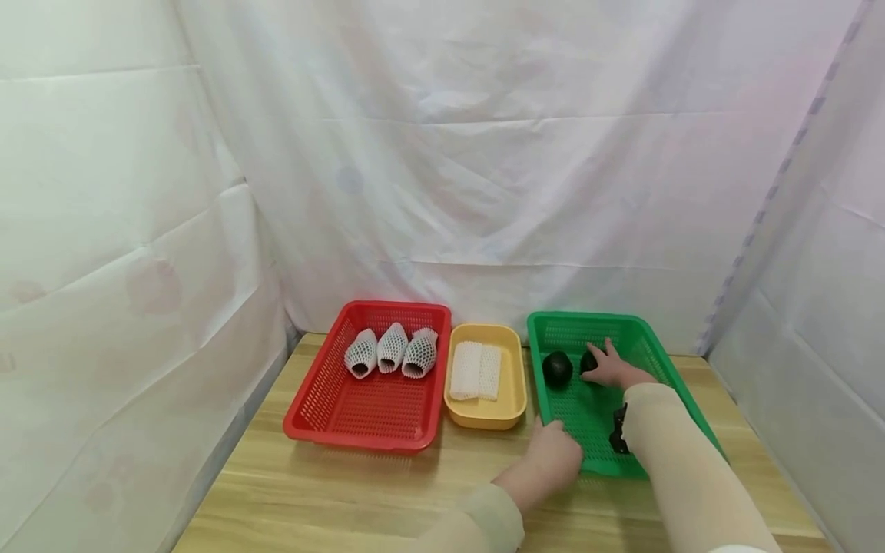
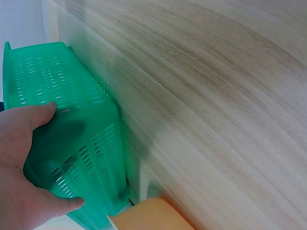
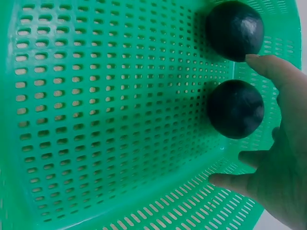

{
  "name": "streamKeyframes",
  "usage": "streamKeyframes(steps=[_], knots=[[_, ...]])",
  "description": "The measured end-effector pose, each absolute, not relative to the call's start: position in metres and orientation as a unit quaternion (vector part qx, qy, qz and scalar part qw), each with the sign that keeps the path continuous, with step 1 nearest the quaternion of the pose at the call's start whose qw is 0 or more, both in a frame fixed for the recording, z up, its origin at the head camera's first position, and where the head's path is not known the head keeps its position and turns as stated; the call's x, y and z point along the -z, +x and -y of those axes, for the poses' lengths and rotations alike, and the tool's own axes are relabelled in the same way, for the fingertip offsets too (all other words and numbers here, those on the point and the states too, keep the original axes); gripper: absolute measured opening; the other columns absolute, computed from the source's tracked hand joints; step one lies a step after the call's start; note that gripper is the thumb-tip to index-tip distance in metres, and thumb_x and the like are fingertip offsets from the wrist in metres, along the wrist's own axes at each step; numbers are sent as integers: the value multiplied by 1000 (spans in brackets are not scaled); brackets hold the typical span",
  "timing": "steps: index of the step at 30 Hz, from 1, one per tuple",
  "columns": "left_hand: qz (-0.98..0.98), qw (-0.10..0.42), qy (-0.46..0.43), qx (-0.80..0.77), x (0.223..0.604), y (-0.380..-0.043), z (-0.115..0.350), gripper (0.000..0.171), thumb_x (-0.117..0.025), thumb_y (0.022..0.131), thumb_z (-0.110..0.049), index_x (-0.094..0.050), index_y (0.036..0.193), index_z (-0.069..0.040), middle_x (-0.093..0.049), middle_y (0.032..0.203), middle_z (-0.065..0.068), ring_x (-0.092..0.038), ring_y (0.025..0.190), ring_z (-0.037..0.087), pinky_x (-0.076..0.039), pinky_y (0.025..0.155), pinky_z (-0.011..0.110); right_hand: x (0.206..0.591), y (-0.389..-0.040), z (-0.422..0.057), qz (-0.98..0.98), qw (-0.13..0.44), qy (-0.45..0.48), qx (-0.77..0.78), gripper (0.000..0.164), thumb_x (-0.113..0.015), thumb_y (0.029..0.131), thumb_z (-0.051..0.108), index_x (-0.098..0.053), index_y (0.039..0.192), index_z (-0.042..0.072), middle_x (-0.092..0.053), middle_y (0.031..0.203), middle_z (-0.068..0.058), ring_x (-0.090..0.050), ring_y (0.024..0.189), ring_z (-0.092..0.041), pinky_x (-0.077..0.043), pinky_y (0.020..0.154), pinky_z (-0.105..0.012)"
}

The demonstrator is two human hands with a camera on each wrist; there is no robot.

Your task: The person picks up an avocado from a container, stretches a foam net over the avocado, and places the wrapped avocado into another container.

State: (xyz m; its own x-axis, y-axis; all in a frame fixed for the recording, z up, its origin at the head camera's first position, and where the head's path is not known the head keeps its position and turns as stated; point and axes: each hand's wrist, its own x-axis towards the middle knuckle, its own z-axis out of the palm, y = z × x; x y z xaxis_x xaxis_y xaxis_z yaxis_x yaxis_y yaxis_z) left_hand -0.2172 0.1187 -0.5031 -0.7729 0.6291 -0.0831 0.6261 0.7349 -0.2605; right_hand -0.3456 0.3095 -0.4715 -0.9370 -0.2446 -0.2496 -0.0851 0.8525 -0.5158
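Observation:
Inside the green basket (image 1: 584,422) lie two dark, round fruits near the far end. My right hand (image 1: 611,369) reaches over the right-hand fruit (image 3: 235,109), fingers and thumb spread about it; a gap shows between them and its surface in the right wrist view. The thumb tip overlaps the edge of the left-hand fruit (image 3: 235,31). My left hand (image 1: 553,458) grips the basket's near left corner, thumb (image 2: 43,115) on one side and a finger (image 2: 60,205) along the other.
Left of the green basket stands a yellow tray (image 1: 508,411) with white foam net sleeves (image 1: 467,370) lying flat in it. Farther left, a red basket (image 1: 366,418) holds three dark fruits in foam nets (image 1: 392,349). White cloth (image 1: 442,169) hangs behind the wooden table (image 1: 311,499).

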Motion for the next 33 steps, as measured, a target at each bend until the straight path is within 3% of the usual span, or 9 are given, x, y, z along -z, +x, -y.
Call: streamKeyframes(steps=[4,13,17,21,27,33], knots=[[930,5,-337,-144,505,-218,-120,11,-61,94,-41,-70,91,-37,-63,88,-19,-45,96,7,-38,98,43,474,-349,-309,-948,167,-78,258,73,-58,94,15,-18,149,-9,16,147,-42,7,130,-66,-23,97,-74],[929,-2,-341,-142,502,-218,-117,11,-61,94,-42,-71,95,-37,-64,93,-19,-46,100,8,-39,99,46,489,-359,-302,-960,143,-73,229,59,-57,93,9,-33,143,-12,1,144,-46,-9,129,-67,-35,94,-68],[930,-7,-344,-132,502,-218,-117,10,-61,94,-39,-71,96,-37,-65,95,-19,-46,102,9,-38,101,46,497,-364,-303,-963,120,-81,225,49,-60,90,2,-44,135,-11,-8,140,-47,-27,122,-65,-44,82,-59],[929,-11,-345,-132,504,-217,-118,11,-61,95,-39,-72,97,-37,-65,96,-19,-46,104,8,-38,102,47,502,-366,-304,-964,106,-98,225,36,-65,85,-4,-55,120,-8,-23,132,-44,-47,100,-50,-47,71,-50],[928,0,-347,-134,505,-218,-119,13,-60,95,-41,-72,96,-37,-66,95,-17,-47,101,9,-39,101,46,502,-367,-308,-962,100,-98,233,40,-73,79,-9,-47,109,-3,-34,119,-37,-48,85,-38,-46,64,-44],[930,8,-342,-138,504,-218,-118,12,-60,94,-42,-72,96,-37,-65,95,-18,-47,100,9,-40,100,45,494,-365,-310,-951,133,-77,267,41,-64,87,2,-39,118,-2,-44,109,-29,-46,76,-32,-42,61,-41]])
